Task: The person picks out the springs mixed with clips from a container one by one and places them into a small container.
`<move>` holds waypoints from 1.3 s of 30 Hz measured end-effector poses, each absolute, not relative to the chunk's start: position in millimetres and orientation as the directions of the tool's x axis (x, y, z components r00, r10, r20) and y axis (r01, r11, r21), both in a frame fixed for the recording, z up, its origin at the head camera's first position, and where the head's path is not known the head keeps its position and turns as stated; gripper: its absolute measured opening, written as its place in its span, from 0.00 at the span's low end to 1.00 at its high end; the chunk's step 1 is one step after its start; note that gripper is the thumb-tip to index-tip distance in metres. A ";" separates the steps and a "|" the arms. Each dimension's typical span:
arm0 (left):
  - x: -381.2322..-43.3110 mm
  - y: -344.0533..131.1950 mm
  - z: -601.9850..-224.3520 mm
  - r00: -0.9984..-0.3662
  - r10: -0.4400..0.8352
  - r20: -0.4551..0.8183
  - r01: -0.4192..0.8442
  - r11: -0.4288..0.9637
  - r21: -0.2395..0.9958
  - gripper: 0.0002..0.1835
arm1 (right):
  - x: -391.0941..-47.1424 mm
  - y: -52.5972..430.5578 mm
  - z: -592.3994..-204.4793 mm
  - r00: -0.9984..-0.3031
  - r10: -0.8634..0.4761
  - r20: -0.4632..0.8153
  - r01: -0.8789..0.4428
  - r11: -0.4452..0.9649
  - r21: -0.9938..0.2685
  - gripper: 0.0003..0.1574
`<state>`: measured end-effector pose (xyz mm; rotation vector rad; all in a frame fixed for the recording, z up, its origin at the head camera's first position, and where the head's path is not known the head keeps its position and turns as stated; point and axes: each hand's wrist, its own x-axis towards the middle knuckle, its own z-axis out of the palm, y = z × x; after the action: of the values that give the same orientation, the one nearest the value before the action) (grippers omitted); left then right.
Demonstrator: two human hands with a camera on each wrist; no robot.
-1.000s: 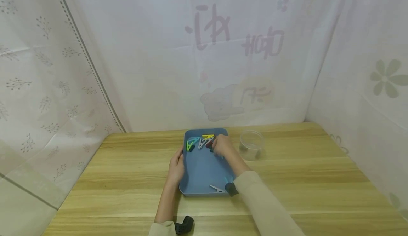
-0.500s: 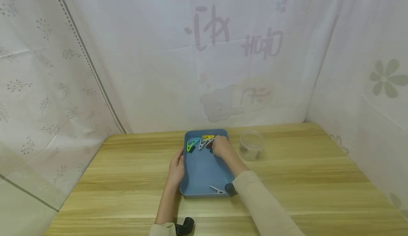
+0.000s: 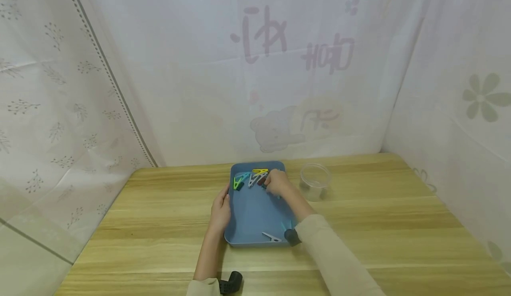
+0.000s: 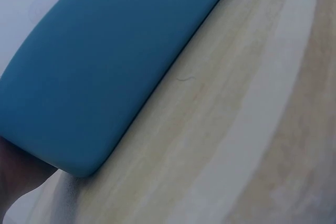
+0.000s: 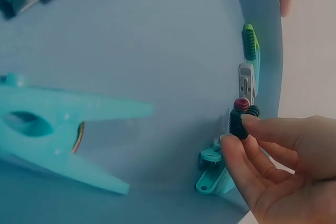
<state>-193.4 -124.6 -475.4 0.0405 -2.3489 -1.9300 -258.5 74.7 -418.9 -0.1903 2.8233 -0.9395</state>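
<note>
Right sleeve shifted rightward — right grip narrowly pinched, dark ribbed piece between fingertips

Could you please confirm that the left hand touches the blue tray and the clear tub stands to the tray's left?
Not quite: the head view shows the clear tub to the right of the blue tray, which the left hand touches.

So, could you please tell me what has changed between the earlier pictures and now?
The right sleeve and wrist camera shifted slightly rightward, baring more of the teal clip near the front right corner of the blue tray. The right grip pinches a dark clip; when it took hold is hidden. The left grip, tray, clear tub and yellow clip stayed put.
</note>
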 end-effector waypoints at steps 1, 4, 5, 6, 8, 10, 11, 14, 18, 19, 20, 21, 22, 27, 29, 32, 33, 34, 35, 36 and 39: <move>-193.6 -124.7 -475.7 -0.994 -0.084 0.063 0.045 0.196 0.980 0.25 | -258.6 75.7 -419.2 -0.979 -0.175 -0.109 -0.073 0.789 -0.610 0.11; -193.7 -124.7 -475.7 -0.994 -0.083 0.068 0.050 0.196 0.979 0.25 | -258.1 78.0 -419.1 -0.977 -0.184 -0.109 -0.075 0.773 -0.630 0.11; -193.5 -124.7 -475.6 -0.994 -0.083 0.069 0.051 0.198 0.979 0.25 | -257.7 78.7 -418.8 -0.976 -0.188 -0.110 -0.076 0.769 -0.635 0.11; -193.2 -124.6 -475.5 -0.994 -0.083 0.069 0.051 0.197 0.979 0.25 | -257.1 79.3 -418.2 -0.975 -0.191 -0.115 -0.073 0.762 -0.644 0.11; -192.7 -124.5 -475.4 -0.994 -0.084 0.068 0.050 0.198 0.979 0.25 | -256.7 80.1 -417.0 -0.973 -0.197 -0.117 -0.073 0.752 -0.655 0.12; -192.3 -124.3 -475.7 -0.994 -0.085 0.069 0.050 0.200 0.978 0.25 | -256.3 80.7 -415.8 -0.973 -0.202 -0.115 -0.076 0.746 -0.661 0.12; -192.3 -124.3 -475.8 -0.994 -0.085 0.072 0.053 0.204 0.977 0.25 | -256.2 80.8 -415.3 -0.972 -0.205 -0.112 -0.081 0.746 -0.661 0.12; -191.8 -124.0 -475.8 -0.994 -0.084 0.077 0.058 0.208 0.976 0.25 | -256.5 81.0 -414.1 -0.972 -0.210 -0.104 -0.090 0.744 -0.662 0.14; -191.4 -123.9 -475.2 -0.994 -0.081 0.073 0.056 0.199 0.978 0.25 | -256.6 81.5 -413.1 -0.972 -0.212 -0.104 -0.091 0.741 -0.666 0.14; -191.4 -124.1 -475.2 -0.994 -0.081 0.073 0.055 0.199 0.978 0.25 | -256.5 81.8 -412.9 -0.972 -0.212 -0.105 -0.089 0.739 -0.668 0.14; -191.4 -124.2 -475.0 -0.994 -0.081 0.073 0.056 0.198 0.979 0.25 | -256.4 82.1 -412.7 -0.972 -0.212 -0.105 -0.089 0.736 -0.671 0.14; -191.3 -124.3 -474.8 -0.994 -0.082 0.069 0.052 0.195 0.979 0.25 | -256.2 82.4 -412.4 -0.971 -0.214 -0.104 -0.089 0.733 -0.675 0.14; -191.2 -124.4 -474.7 -0.994 -0.082 0.069 0.052 0.195 0.979 0.25 | -256.0 82.9 -412.3 -0.971 -0.217 -0.103 -0.090 0.728 -0.680 0.14; -192.1 -125.0 -475.5 -0.995 -0.078 0.067 0.051 0.190 0.980 0.25 | -255.1 85.3 -412.0 -0.967 -0.235 -0.100 -0.102 0.713 -0.694 0.13; -192.6 -125.3 -475.8 -0.995 -0.075 0.064 0.049 0.187 0.981 0.25 | -254.8 85.8 -411.7 -0.966 -0.240 -0.097 -0.107 0.712 -0.694 0.13; -192.8 -125.4 -476.2 -0.995 -0.077 0.062 0.046 0.187 0.981 0.25 | -253.9 86.2 -409.9 -0.966 -0.238 -0.098 -0.104 0.710 -0.696 0.14; -192.8 -125.3 -476.3 -0.995 -0.078 0.064 0.048 0.189 0.981 0.25 | -253.6 86.4 -409.2 -0.967 -0.236 -0.099 -0.102 0.709 -0.698 0.14; -192.8 -125.2 -476.4 -0.995 -0.079 0.066 0.050 0.191 0.980 0.25 | -253.2 86.6 -408.5 -0.967 -0.235 -0.100 -0.100 0.708 -0.699 0.14; -192.7 -125.1 -476.4 -0.994 -0.080 0.069 0.053 0.193 0.980 0.25 | -252.6 86.8 -407.8 -0.967 -0.236 -0.098 -0.102 0.708 -0.699 0.14; -192.7 -125.1 -476.5 -0.994 -0.081 0.071 0.054 0.194 0.980 0.25 | -252.1 87.1 -407.2 -0.967 -0.234 -0.098 -0.099 0.705 -0.702 0.14; -192.7 -125.0 -476.6 -0.994 -0.082 0.074 0.056 0.199 0.978 0.25 | -250.8 88.4 -406.9 -0.965 -0.248 -0.085 -0.119 0.703 -0.701 0.15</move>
<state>-192.7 -125.0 -476.6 0.0255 -2.3452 -1.9220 -250.8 88.4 -406.9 -0.2976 2.7371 -1.1096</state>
